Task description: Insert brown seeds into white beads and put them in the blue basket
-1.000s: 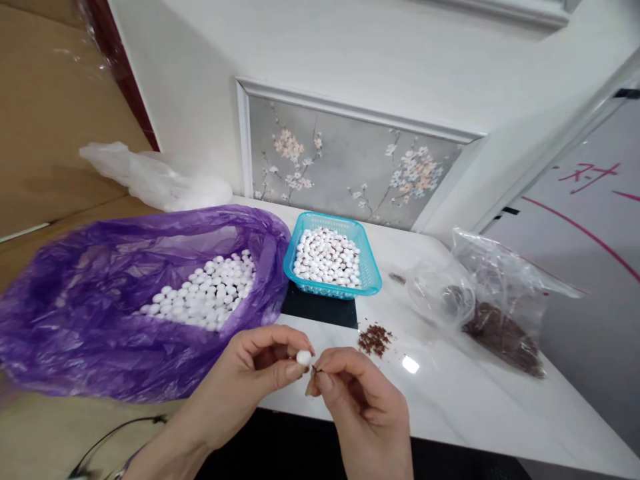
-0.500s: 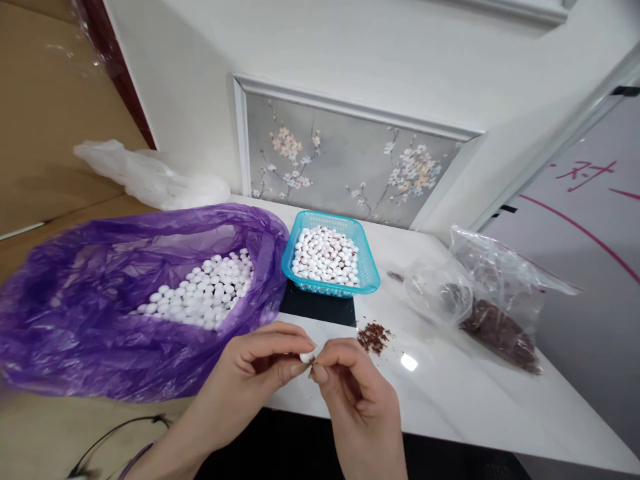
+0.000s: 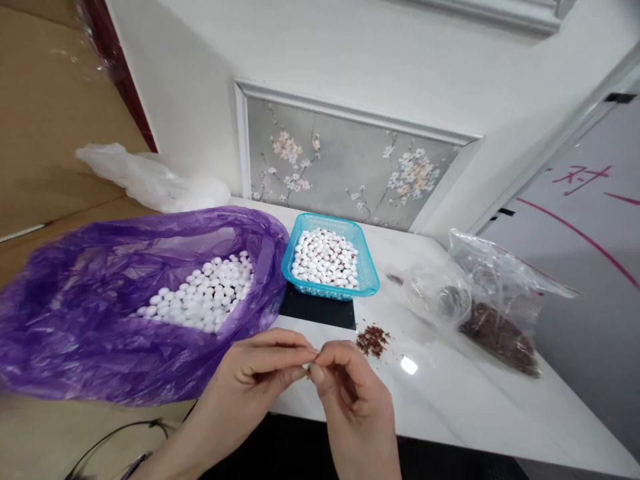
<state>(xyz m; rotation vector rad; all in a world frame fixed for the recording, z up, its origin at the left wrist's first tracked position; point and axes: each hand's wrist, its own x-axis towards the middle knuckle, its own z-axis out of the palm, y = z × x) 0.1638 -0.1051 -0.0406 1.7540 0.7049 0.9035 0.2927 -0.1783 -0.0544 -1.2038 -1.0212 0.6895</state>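
Note:
My left hand [image 3: 260,373] pinches a small white ball [image 3: 307,366], mostly hidden by the fingertips. Against it, my right hand [image 3: 354,397] has thumb and forefinger pressed together; what they hold, if anything, is too small to make out. Both hands meet just above the front of the white marble-patterned table [image 3: 450,400]. Beyond my right hand lies a little heap of reddish-brown flakes [image 3: 373,341]. A turquoise basket [image 3: 370,270] full of white balls [image 3: 325,260], brown bits showing among them, stands behind. To the left, a purple plastic bag [image 3: 100,267] gapes around many loose white balls [image 3: 210,293].
At right are a clear plastic tub [image 3: 435,293] on its side and a clear zip bag [image 3: 500,333] with dark brown material. A black strip [image 3: 317,310] lies under the basket's front. Behind rise a panelled wall [image 3: 350,53] and, far right, a whiteboard [image 3: 595,233].
My fingers have closed further over the white ball, so less of it shows. My right hand has shifted slightly left, and the view has tilted a little.

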